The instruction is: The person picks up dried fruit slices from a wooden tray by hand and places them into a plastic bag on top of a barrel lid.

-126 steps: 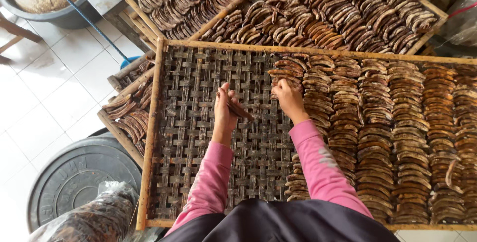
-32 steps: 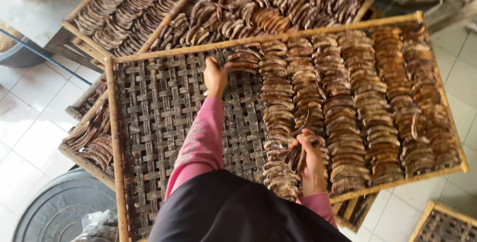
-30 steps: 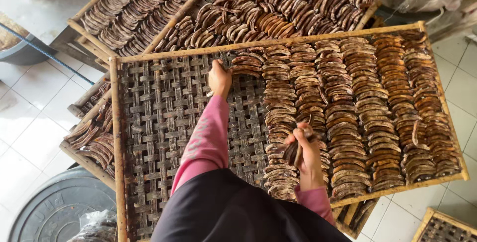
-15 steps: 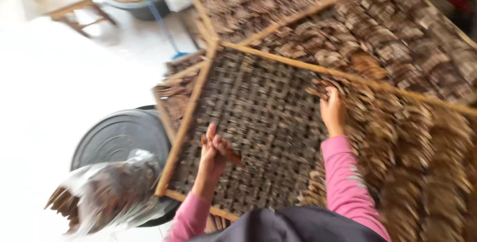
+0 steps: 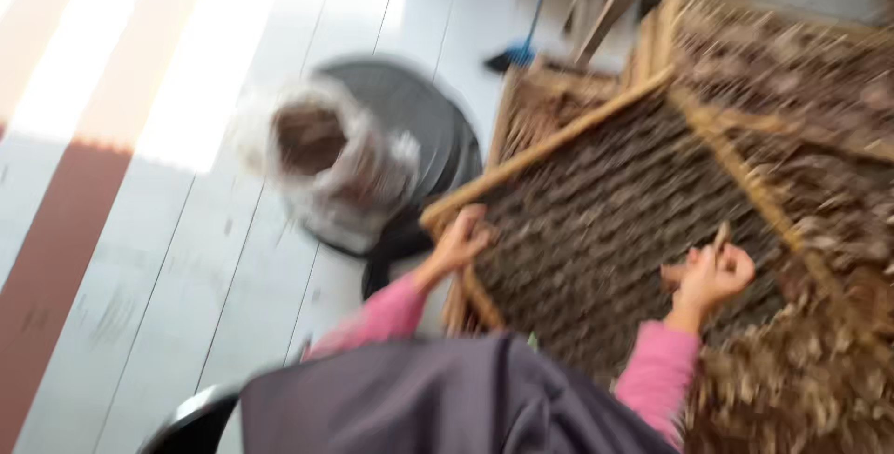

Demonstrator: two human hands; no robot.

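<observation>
Nearest, I note a dark garment at 6 o'clock, and above it my left hand [image 5: 461, 242] rests on the wooden rim of the woven drying tray [image 5: 596, 230] at its near corner, fingers curled, though blur keeps me from telling whether they grip it. At 3 o'clock my right hand [image 5: 715, 273] sits over the weave, fingers loosely closed around a thin brown strip [image 5: 722, 234]. Farther out, at 11 o'clock, a clear bag [image 5: 331, 161] of brown pieces stands on a dark round lid [image 5: 438, 128], with more loaded trays [image 5: 792, 63] at 1 o'clock.

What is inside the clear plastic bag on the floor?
The plastic bag stands open, showing a blurred brown mass at its mouth; what it is cannot be told. Its sides hide anything lower.
</observation>
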